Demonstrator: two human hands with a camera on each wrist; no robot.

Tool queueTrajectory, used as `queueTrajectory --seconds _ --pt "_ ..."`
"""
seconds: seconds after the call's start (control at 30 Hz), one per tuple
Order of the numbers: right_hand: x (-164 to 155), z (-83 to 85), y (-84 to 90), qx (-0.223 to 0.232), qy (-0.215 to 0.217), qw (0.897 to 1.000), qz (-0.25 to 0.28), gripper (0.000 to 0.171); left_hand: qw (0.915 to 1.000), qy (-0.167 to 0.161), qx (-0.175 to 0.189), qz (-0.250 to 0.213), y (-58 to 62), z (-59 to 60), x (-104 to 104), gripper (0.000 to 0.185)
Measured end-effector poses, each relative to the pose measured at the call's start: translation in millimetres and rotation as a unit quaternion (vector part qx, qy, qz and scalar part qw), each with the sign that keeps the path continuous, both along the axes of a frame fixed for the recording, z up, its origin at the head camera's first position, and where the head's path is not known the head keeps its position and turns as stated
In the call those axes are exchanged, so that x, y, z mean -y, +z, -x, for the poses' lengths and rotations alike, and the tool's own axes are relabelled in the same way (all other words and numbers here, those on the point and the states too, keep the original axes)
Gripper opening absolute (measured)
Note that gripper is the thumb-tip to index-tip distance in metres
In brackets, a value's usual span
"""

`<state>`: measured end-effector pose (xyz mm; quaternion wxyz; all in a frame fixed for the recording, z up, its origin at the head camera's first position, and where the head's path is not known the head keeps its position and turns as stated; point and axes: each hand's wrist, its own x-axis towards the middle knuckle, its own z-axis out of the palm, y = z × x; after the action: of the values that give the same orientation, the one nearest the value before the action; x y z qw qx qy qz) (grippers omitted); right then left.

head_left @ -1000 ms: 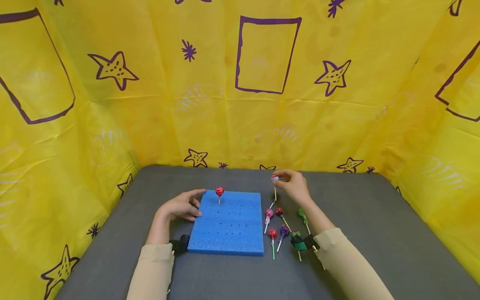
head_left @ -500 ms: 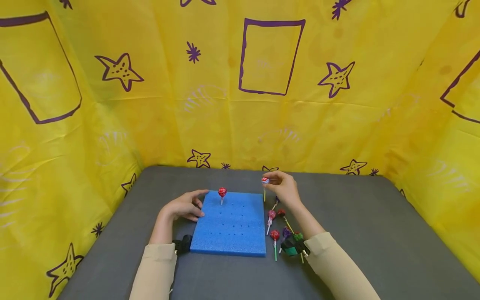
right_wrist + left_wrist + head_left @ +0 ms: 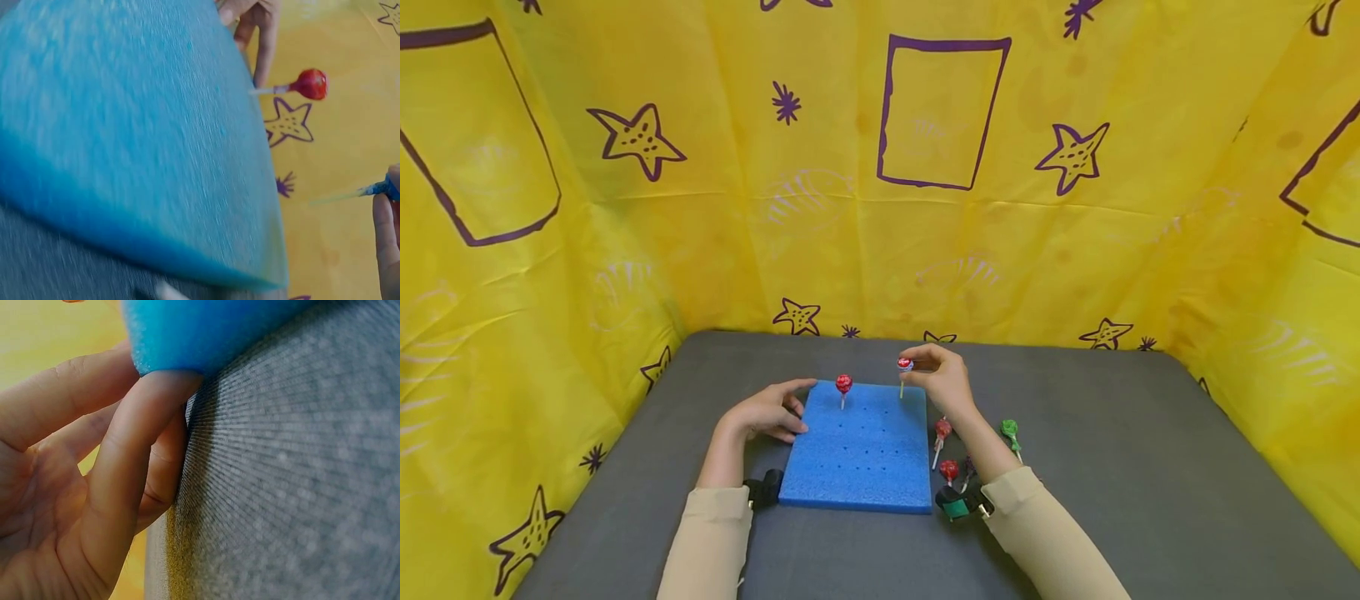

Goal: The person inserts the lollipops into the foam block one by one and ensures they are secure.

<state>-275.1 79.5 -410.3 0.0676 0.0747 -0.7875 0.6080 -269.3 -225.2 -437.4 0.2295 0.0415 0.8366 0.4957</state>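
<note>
A blue foam block (image 3: 857, 450) with rows of small holes lies on the grey table (image 3: 1135, 467). One red lollipop (image 3: 844, 383) stands upright in its far left part, also seen in the right wrist view (image 3: 310, 84). My right hand (image 3: 919, 367) pinches a lollipop with a red and blue wrapper (image 3: 905, 364), stick pointing down over the block's far right edge. My left hand (image 3: 788, 412) rests against the block's left edge, its fingers (image 3: 134, 444) fairly straight and touching the foam (image 3: 187, 331).
Loose lollipops lie on the table right of the block: a pink one (image 3: 942, 430), a red one (image 3: 949, 469) and a green one (image 3: 1009, 429). Yellow star-printed sheeting (image 3: 880, 183) walls the table on three sides.
My right hand has carried the lollipop leftward, from above the loose lollipops to over the block's far right edge. The left hand has stayed in place.
</note>
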Motion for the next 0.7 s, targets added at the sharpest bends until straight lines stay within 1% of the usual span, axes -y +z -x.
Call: queueTrajectory --seconds 0.07,0.23,0.3,0.43,0.7 --pt "4 -1.0 -0.6 -0.002 0.002 1.0 0.005 0.029 1.0 -0.006 -0.004 0.0 0.2 0.0 0 0.08" --pt "15 -2.3 -4.4 -0.005 0.013 1.0 0.022 0.029 0.9999 -0.008 -0.006 0.001 -0.1 0.2 1 0.081" --pt "20 -2.5 -6.3 -0.006 0.015 1.0 0.026 0.028 1.0 -0.004 -0.003 -0.002 -0.4 0.5 1 0.08" --pt "28 -3.8 -9.3 -0.008 0.018 0.999 0.029 0.027 0.9999 -0.009 -0.007 0.0 -0.6 0.8 1 0.081" --pt "41 -4.4 -17.1 -0.007 0.026 0.999 0.038 0.029 1.0 -0.004 -0.005 0.003 -0.5 1.4 2 0.081"
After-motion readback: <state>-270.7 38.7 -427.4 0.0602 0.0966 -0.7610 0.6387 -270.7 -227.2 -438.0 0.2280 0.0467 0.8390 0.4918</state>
